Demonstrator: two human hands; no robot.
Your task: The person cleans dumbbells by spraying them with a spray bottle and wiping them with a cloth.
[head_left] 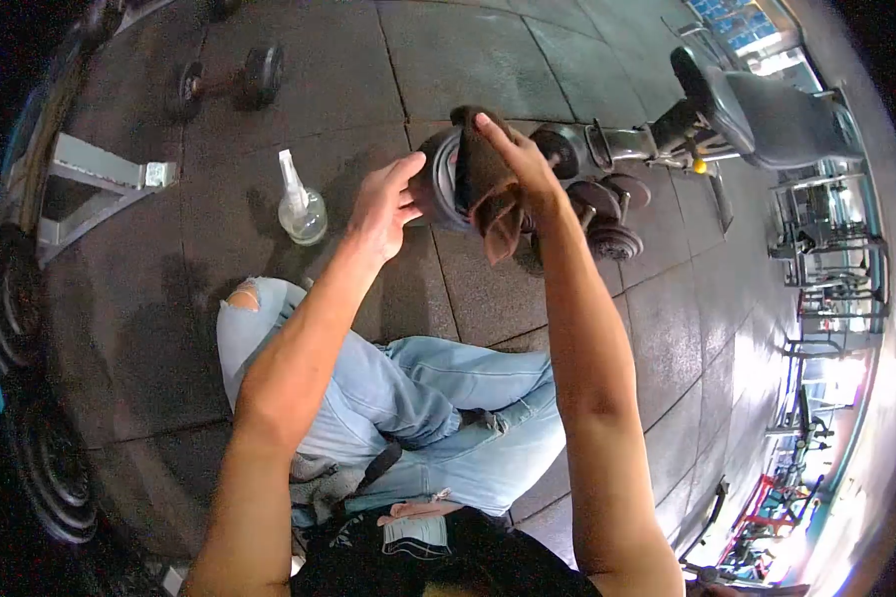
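A dumbbell (pixel 436 189) with round dark heads is in front of my crossed legs, its near head slightly blurred. My left hand (pixel 380 204) is at that head's left edge, with thumb and fingers curled against it. My right hand (pixel 524 164) grips a brown cloth (pixel 488 164), which is draped over the dumbbell's right part with a loose fold hanging down. The cloth hides much of the dumbbell. A clear spray bottle (pixel 303 211) with a white nozzle and a little liquid stands on the floor left of my left hand.
Several dumbbells (pixel 615 239) lie right of my right hand, near a padded bench (pixel 786 119). Another dumbbell (pixel 227 85) rests at the upper left. A grey metal frame foot (pixel 105 179) and weight plates (pixel 55 468) line the left side. Gym machines (pixel 826 254) stand far right.
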